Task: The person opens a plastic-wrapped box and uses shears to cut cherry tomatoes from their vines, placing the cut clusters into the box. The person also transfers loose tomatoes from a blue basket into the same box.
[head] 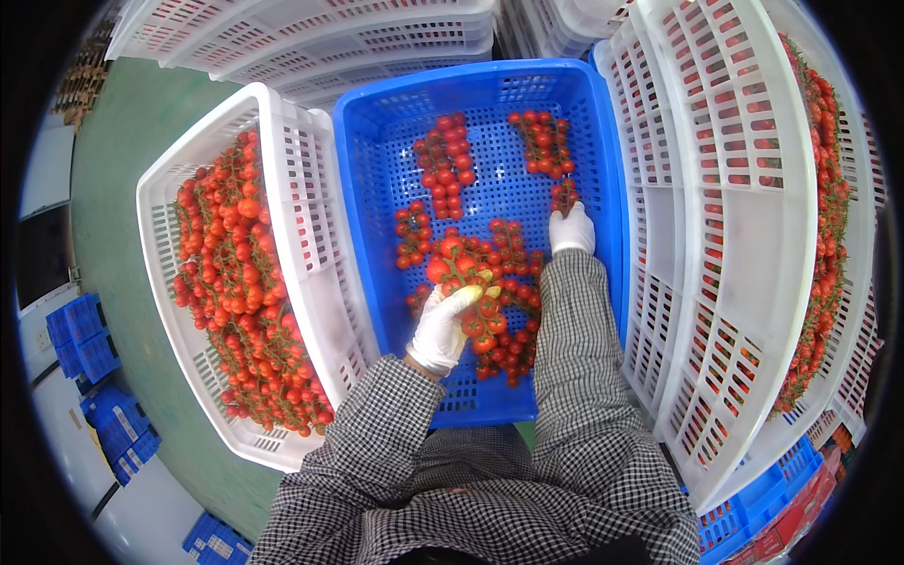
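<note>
A blue perforated plastic crate (487, 187) lies before me, with several bunches of red cherry tomatoes spread over its floor. My left hand (441, 328), in a white glove with yellowed fingertips, grips a vine bunch of tomatoes (452, 263) above the crate's near half. Towards the right wall, my right hand (573, 229), gloved in white, has its fingers on a small tomato bunch (564, 194); the fingertips are partly hidden. Beyond it lies another bunch (542, 141). A long bunch (445, 166) rests at the far left, and more tomatoes (512, 349) lie beneath my left hand.
To the left stands a white crate (272, 106) heaped with vine tomatoes (236, 261). Stacked white crates (734, 233) rise close on the right, tomatoes (823, 233) filling the top one. More white crates (367, 42) form a stack behind the blue crate. Green floor (113, 212) shows at left.
</note>
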A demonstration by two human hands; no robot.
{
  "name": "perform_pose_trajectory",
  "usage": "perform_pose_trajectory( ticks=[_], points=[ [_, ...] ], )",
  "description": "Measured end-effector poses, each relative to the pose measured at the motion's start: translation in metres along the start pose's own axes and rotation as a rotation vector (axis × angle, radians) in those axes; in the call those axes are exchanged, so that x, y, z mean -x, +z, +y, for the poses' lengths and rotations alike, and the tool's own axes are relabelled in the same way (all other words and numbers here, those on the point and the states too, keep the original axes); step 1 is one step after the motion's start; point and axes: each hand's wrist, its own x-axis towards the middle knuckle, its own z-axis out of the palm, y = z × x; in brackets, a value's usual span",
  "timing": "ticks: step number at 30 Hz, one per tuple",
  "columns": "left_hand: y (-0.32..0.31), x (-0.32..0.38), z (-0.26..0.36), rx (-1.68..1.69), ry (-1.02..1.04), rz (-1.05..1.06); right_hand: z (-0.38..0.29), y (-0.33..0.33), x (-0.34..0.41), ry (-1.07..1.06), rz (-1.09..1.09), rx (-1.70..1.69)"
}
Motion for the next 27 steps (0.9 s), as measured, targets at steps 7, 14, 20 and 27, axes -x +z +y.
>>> perform_pose_trajectory(
  ticks=[7,14,20,27],
  points=[
    [0.009,0.005,0.011,-0.025,0.114,0.08,-0.015,0.019,-0.008,-0.197,-0.201,0.201],
    [0.017,0.009,0.016,-0.007,0.165,0.156,-0.042,0.009,-0.007,-0.311,-0.111,0.457],
    [0.024,0.014,0.017,0.01,0.214,0.178,-0.101,0.003,-0.043,-0.479,0.262,0.324],
    [0.026,0.016,0.019,0.114,0.317,0.233,-0.09,0.001,-0.048,-0.245,-0.275,-0.515]
  ],
)
